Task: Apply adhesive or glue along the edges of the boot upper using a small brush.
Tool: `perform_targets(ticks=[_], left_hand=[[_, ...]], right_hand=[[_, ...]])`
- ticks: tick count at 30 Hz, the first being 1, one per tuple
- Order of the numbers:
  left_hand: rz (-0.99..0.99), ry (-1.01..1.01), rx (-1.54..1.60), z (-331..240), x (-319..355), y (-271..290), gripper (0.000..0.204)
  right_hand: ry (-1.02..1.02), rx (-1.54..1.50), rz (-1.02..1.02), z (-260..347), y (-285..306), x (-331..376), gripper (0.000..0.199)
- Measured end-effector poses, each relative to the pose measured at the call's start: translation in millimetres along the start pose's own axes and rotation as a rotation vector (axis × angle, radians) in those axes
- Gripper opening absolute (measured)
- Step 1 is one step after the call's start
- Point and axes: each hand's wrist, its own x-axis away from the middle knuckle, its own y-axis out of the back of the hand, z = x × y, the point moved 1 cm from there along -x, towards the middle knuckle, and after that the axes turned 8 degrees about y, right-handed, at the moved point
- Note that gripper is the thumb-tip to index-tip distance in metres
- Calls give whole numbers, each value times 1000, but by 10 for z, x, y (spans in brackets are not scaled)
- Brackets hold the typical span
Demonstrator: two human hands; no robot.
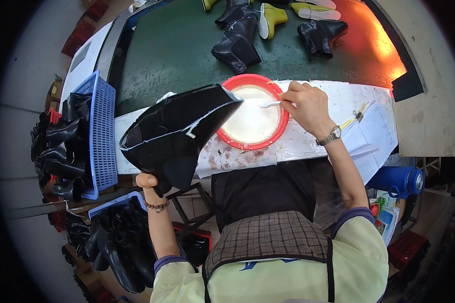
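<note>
My left hand (147,181) is closed round the lower end of a black boot (174,144), tilted up left of the basin. A thin white line of paste-like coating runs along the boot's edge and across its side. Most of the left fingers are hidden behind the boot. In my right hand (308,107) a slim white-handled brush (271,104) is pinched, its end over the white liquid (250,121). That liquid fills a round red basin (283,123) on the white-covered worktop. The boot's tip reaches the basin's left rim.
Black boots (237,45) and yellow boots (272,20) stand or lie on the green belt (162,55). Blue baskets (103,136) of black boots are at my left. Papers (374,129) with a clip and a blue flask (397,181) are on the right.
</note>
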Motion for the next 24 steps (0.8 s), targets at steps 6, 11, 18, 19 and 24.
perform_targets(ticks=[6,11,18,19,24], left_hand=[[78,12,101,109,-112,-20,82],[149,16,182,179,-139,-34,82],[229,10,286,230,-151,-28,81],[240,16,302,218,-193,1,81],[304,29,381,294,-124,-38,81]], right_hand=[[-84,-694,-287,63,282,-193,18],[144,-655,-371,146,314,-296,16],[76,-717,-339,109,258,-191,14],[126,-703,-324,138,294,-251,14],[242,-679,-264,206,389,-478,15]])
